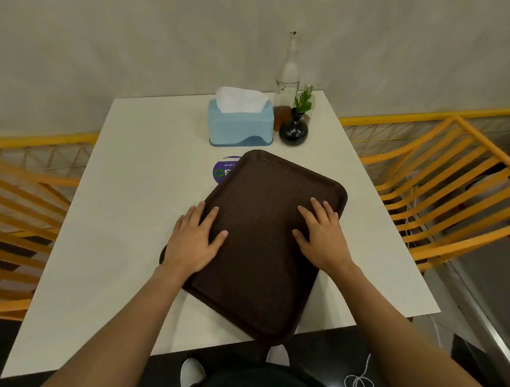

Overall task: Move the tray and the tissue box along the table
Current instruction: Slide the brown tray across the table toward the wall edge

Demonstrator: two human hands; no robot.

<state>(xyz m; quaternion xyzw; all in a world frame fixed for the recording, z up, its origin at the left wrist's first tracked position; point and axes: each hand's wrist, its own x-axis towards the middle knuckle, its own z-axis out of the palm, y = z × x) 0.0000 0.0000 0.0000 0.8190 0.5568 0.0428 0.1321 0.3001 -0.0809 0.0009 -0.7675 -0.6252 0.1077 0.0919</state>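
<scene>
A dark brown tray (265, 193) lies askew on the white table (126, 158), its near corner hanging over the table's front edge. My left hand (196, 237) rests flat on the tray's left edge, fingers spread. My right hand (322, 234) lies flat on the tray's right part, fingers spread. Neither hand grips the tray. A light blue tissue box (240, 125) with a white tissue sticking out stands at the far side, just beyond the tray.
Right of the tissue box stand a black vase with a green sprig (294, 127), a small amber glass (281, 114) and a tall clear bottle (288, 72). A purple round sticker (224, 171) peeks from under the tray. Orange chairs (441, 184) flank the table.
</scene>
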